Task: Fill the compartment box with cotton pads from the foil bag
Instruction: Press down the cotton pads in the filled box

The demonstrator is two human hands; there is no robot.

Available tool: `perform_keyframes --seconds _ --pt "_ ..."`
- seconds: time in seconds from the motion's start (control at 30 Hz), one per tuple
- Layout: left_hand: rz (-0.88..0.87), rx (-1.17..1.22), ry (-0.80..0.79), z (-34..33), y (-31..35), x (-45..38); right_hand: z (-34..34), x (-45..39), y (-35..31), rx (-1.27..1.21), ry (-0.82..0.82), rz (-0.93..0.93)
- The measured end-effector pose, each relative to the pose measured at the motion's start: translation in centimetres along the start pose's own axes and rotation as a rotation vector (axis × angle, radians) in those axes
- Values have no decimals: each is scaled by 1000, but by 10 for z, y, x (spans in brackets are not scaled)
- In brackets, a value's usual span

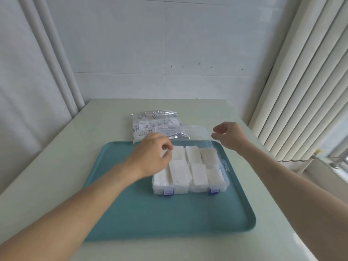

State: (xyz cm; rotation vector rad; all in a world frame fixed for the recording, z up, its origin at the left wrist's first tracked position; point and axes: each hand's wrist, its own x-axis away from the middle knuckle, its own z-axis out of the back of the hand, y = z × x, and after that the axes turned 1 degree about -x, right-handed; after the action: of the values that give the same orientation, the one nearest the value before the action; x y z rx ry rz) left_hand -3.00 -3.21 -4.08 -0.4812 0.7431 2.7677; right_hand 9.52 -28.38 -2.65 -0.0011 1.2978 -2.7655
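The clear compartment box (190, 178) sits on a teal tray (169, 219), full of white cotton pads (180, 174). The left hand (152, 155) curls over the box's far left corner (maybe pinching a pad, it's blurry). The right hand (228, 136) hangs loose, holding nothing. The foil bag (150, 125) lies just behind the tray.

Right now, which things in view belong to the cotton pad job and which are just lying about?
Part of the job:
compartment box
cotton pads
foil bag
left hand
right hand

Just there:
teal tray, under the box
table
window blinds
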Motion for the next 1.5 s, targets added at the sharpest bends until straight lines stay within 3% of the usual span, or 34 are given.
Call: perform_keyframes --seconds 0.03,0.1,0.17,0.23,0.37,0.57,0.73,0.87,1.0,1.1,1.23,1.33,1.4,1.5 --pt "-5 -27 -49 1 6 7 4 10 -8 74 -4 104" --pt "-15 -58 -123 5 18 16 13 35 -25 182 -216 261" --pt "-33 -101 -186 6 25 18 13 59 -36 391 -481 302" --pt "-36 -157 -265 5 31 20 7 77 -37 601 -554 282" --pt "-13 -217 -396 -2 39 23 -9 92 -30 667 -403 274" --pt "17 -244 -451 -1 47 21 -24 104 -33 639 -171 322" --pt "8 -290 -523 0 55 23 -29 109 -34 667 -171 343" --pt "13 -280 -536 0 55 22 -30 113 -32 736 -109 474" --pt "16 -271 -540 1 54 21 -26 112 -31 593 -143 441" --pt "20 -258 -542 0 52 20 -8 104 -32 306 -142 313" --pt "37 -254 -566 0 51 19 23 92 -31 -12 -286 62" --pt "49 -258 -582 0 52 18 36 79 -23 88 -392 8" --pt "48 -259 -587 0 53 17 33 78 -19 274 -441 60" --pt "44 -260 -605 1 53 16 21 79 -19 463 -384 203"
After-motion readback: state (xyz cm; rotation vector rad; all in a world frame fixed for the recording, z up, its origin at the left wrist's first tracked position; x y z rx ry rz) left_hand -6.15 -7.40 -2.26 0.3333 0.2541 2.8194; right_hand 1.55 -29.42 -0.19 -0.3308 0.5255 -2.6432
